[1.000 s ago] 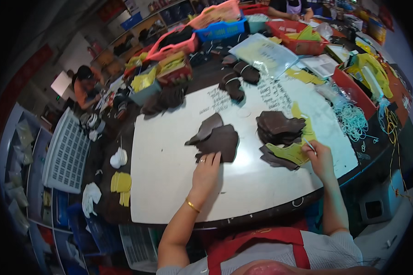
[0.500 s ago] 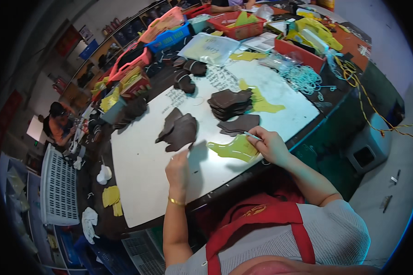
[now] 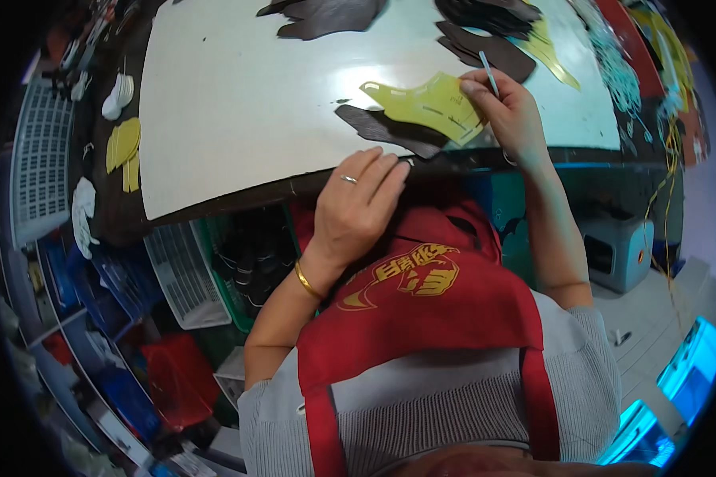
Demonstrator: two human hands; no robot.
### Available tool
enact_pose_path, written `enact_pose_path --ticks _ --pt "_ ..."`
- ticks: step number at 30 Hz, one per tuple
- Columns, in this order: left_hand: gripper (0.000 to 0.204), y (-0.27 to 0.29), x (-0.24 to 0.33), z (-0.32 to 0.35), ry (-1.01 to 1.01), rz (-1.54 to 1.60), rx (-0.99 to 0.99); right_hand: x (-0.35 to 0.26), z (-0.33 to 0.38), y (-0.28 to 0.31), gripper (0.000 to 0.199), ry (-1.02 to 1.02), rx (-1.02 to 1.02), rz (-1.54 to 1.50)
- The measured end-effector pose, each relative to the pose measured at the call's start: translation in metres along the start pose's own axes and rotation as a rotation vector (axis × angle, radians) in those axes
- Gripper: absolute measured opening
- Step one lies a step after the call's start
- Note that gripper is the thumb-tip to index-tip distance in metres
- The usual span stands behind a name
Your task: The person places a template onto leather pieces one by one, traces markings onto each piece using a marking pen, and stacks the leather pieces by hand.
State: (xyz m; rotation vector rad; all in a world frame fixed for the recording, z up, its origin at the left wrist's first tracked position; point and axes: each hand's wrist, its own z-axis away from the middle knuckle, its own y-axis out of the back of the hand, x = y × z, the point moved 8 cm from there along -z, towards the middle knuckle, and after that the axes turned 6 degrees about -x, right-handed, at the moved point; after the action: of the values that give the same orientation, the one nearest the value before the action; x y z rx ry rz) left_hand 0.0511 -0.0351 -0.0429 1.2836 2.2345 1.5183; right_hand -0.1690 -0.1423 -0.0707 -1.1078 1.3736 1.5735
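My right hand [image 3: 519, 119] grips the edge of a yellow pattern template [image 3: 426, 105] between thumb and fingers. A slim pale pen [image 3: 488, 70] sticks up from the same hand. Partly beneath the template lies a dark brown leather-like cut piece [image 3: 370, 126], at the near edge of the white board [image 3: 239, 111]. My left hand [image 3: 354, 208] rests by that edge, fingers stretched out, with its fingertips just below the dark piece; nothing shows in it. Beyond the template lie two loose dark pieces [image 3: 497, 57], next to a stack of dark pieces [image 3: 473, 17].
More dark pieces [image 3: 334, 17] lie at the board's far side. Another yellow template [image 3: 550, 56] is behind the stack. Tangled pale cords [image 3: 612, 71] lie at right. Yellow pieces [image 3: 123, 145], a white glove [image 3: 83, 215] and a white crate [image 3: 40, 163] are at left.
The view has tipped down toward my apron. A dark piece now lies partly under the template at the board's near edge. My left hand has gone from closed to stretched out there.
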Motion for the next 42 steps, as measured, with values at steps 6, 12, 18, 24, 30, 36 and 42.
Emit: enact_pose_path --ticks 6,12,18,24,30,36,42 --pt "0.045 -0.008 -0.021 -0.012 0.184 0.014 -0.016 -0.009 -0.013 -0.041 0.02 -0.077 -0.153 0.128" --pt "0.046 -0.024 -0.021 -0.008 0.175 0.052 -0.049 -0.005 0.006 -0.038 0.021 -0.037 -0.071 0.325" --pt "0.044 -0.025 -0.023 -0.012 0.16 0.057 -0.046 -0.015 0.012 -0.04 0.018 0.081 -0.012 0.47" --pt "0.027 -0.023 -0.027 -0.019 0.116 -0.02 -0.026 -0.011 0.01 -0.037 0.021 0.059 -0.033 0.526" --pt "0.032 -0.014 -0.032 -0.042 -0.05 -0.097 -0.197 0.007 -0.003 -0.01 0.032 -0.06 -0.216 0.314" --pt "0.041 -0.023 -0.017 -0.044 -0.197 -0.178 -0.273 -0.004 0.012 -0.012 0.028 -0.026 -0.101 0.452" --pt "0.039 -0.03 -0.015 -0.039 -0.179 -0.192 -0.255 -0.016 0.012 -0.007 0.02 0.188 0.02 0.65"
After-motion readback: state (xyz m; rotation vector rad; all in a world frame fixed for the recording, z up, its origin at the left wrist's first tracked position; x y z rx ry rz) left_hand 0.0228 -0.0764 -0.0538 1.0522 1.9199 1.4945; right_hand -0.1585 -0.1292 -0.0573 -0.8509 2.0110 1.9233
